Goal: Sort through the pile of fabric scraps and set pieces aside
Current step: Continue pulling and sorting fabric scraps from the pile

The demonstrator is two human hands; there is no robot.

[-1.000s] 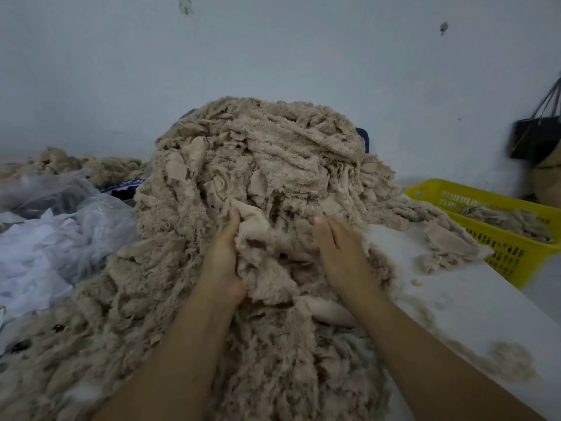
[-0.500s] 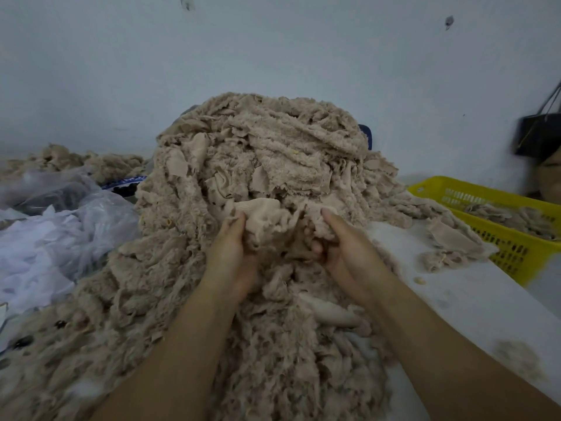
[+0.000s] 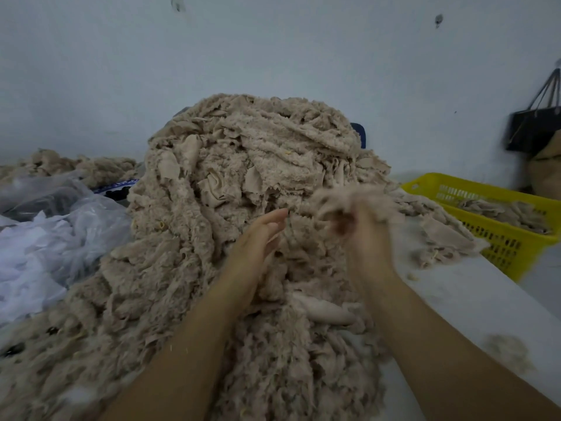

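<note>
Plainly the tall pile of beige fleecy fabric scraps (image 3: 243, 177) is soft, light stuff: ragged strips, woolly on one face and smooth on the other. They are heaped on the white bench (image 3: 473, 302) straight ahead of the person and spill down to the near edge.

The right hand (image 3: 361, 229) is raised just off the front slope of the heap. It is blurred, with its fingers curled round a small tuft of scraps (image 3: 343, 199) that bunches above them. The left hand (image 3: 258, 235) is beside it, clear of the tuft, with fingers straight and relaxed and holding nothing.

Such pieces should weigh next to nothing and have no stiffness, so a lifted one will droop and fold. The nap probably clings, so neighbouring strips are likely to tangle and trail along. It would be best to pinch a free edge or corner, ideally where the smooth backing shows, and steady the heap with the flat of the other hand. Loose fluff sheds easily, and lint already dots the bench.

A yellow plastic lattice basket (image 3: 501, 247) at the far right already holds a few similar scraps, so it is probably where chosen pieces go.
</note>
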